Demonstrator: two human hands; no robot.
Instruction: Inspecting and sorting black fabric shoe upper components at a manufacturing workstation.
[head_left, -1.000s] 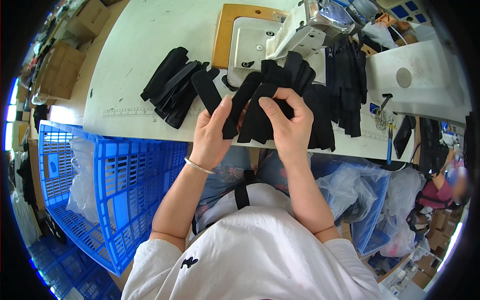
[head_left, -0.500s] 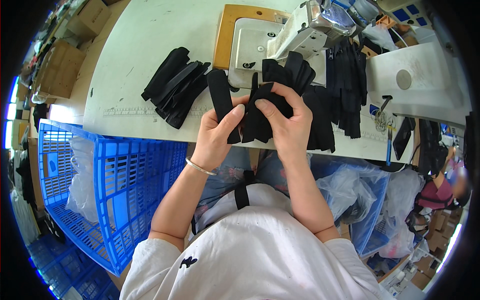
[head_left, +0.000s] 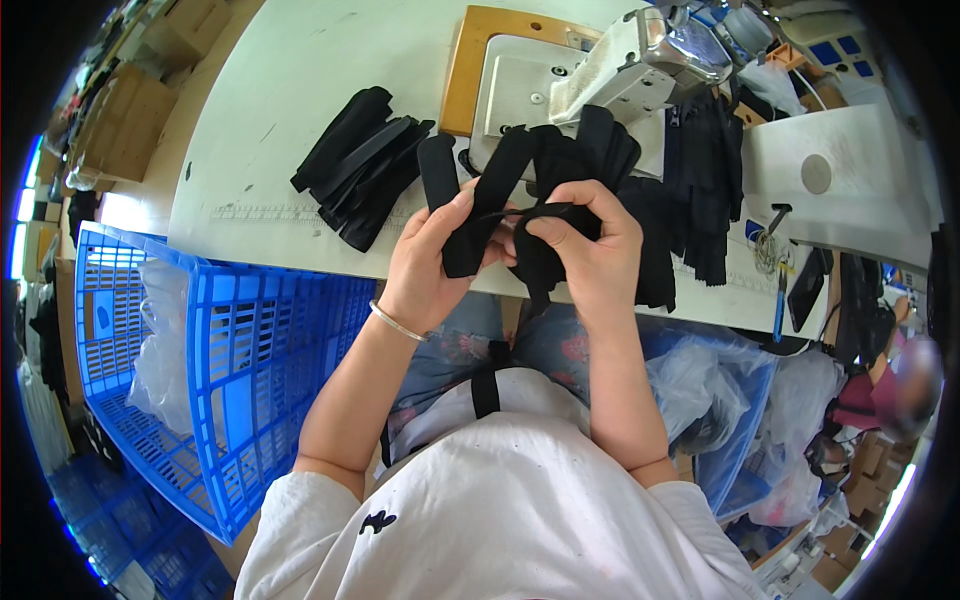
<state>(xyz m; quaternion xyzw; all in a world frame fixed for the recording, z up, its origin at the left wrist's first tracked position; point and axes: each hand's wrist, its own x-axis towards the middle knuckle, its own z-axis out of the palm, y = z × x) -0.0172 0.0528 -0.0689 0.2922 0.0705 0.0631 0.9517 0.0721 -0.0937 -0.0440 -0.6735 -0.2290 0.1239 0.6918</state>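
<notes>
Matt cloth strips, plastic crate

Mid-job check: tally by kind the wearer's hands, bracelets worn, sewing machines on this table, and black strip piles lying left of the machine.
Left hand and right hand, both holding black strips: 2
Bracelet: 1
Sewing machine: 1
Strip pile: 1
Total: 5; overlapping single strips not counted

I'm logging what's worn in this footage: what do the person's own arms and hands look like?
The left hand and right hand wear no gloves. A thin, silver-coloured bangle circles the left forearm near the wrist; no band shows on the right forearm. Short white sleeves end near the elbows.
</notes>
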